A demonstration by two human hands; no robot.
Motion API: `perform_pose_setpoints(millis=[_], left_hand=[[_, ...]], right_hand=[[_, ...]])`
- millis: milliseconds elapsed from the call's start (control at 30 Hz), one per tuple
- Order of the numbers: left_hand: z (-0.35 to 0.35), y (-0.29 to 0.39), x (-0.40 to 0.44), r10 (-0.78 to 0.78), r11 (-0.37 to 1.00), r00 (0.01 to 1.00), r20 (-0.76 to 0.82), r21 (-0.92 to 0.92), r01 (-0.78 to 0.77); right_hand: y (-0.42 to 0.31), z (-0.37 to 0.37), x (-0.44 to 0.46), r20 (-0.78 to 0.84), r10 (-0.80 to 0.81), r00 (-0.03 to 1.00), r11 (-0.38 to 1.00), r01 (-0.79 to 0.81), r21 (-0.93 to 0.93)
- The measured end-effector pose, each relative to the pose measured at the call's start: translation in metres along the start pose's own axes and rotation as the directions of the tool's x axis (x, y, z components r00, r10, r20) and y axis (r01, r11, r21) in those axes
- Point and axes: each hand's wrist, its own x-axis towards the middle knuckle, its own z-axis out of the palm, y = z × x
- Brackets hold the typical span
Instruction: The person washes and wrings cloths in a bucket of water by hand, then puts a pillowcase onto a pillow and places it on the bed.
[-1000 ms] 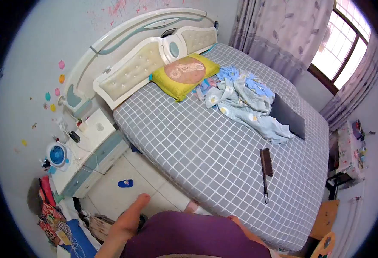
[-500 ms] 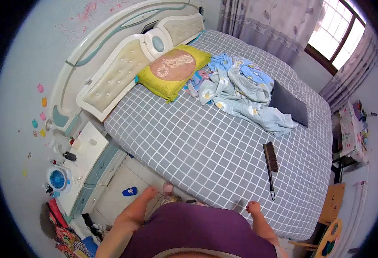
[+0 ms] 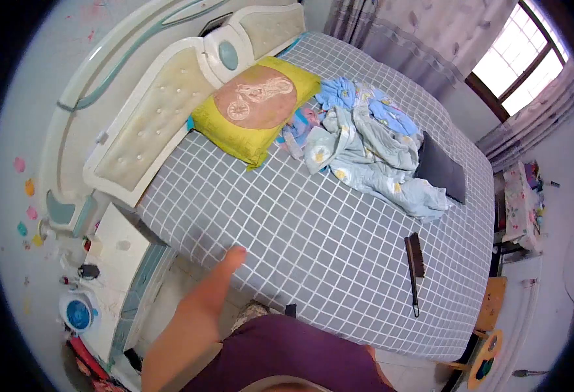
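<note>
My left hand [image 3: 236,256] is held out over the near left part of the bed [image 3: 287,228], which has a grey sheet with white grid lines. The hand is blurred and its fingers do not show clearly; nothing visible sticks out of it. Of my right arm, only a sliver of skin [image 3: 372,356] shows beside my purple top. Whether that hand holds anything is hidden. A bed brush [image 3: 416,261] with dark bristles and a black handle lies on the sheet at the right. The yellow pillow [image 3: 225,140] rests by the headboard [image 3: 163,108].
A crumpled light blue blanket [image 3: 372,157] lies mid-bed, with a dark grey flat cushion [image 3: 441,168] at its right. To my left stands a white bedside cabinet [image 3: 114,261] with a small blue fan [image 3: 78,313] on it. Curtains [image 3: 405,39] hang by the window.
My left hand has risen forward from above the floor to over the bed. My right hand has drawn back toward my body. The view has shifted and tilted slightly.
</note>
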Motion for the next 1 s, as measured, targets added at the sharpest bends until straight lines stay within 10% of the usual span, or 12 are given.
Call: perform_pose_setpoints(millis=[167, 267, 300, 367, 567, 1000], left_hand=[[-0.036, 0.049, 0.108, -0.072, 0.862, 0.997, 0.042, -0.501, 0.083], [-0.055, 0.083, 0.169, -0.122, 0.784, 0.992, 0.022, -0.611, 0.11], [-0.057, 0.095, 0.188, -0.135, 0.755, 0.991, 0.019, -0.645, 0.116], [-0.057, 0.111, 0.214, -0.096, 0.768, 0.995, -0.036, -0.639, 0.051], [-0.074, 0.156, 0.264, -0.024, 0.781, 0.994, -0.102, -0.623, -0.045], [-0.074, 0.184, 0.329, -0.174, 0.731, 0.983, -0.058, -0.676, 0.09]], right_hand=[[-0.147, -0.011, -0.011, 0.007, 0.229, 0.973, 0.717, -0.174, 0.675], [-0.175, 0.004, -0.013, 0.011, 0.21, 0.978, 0.687, -0.156, 0.71], [-0.134, 0.034, -0.005, -0.114, -0.071, 0.991, 0.903, 0.112, 0.415], [-0.131, 0.042, -0.021, -0.053, -0.078, 0.996, 0.97, 0.088, 0.228], [-0.121, 0.051, -0.056, 0.136, 0.321, 0.937, 0.796, -0.345, 0.498], [-0.126, 0.048, -0.048, 0.184, 0.412, 0.893, 0.496, -0.388, 0.777]])
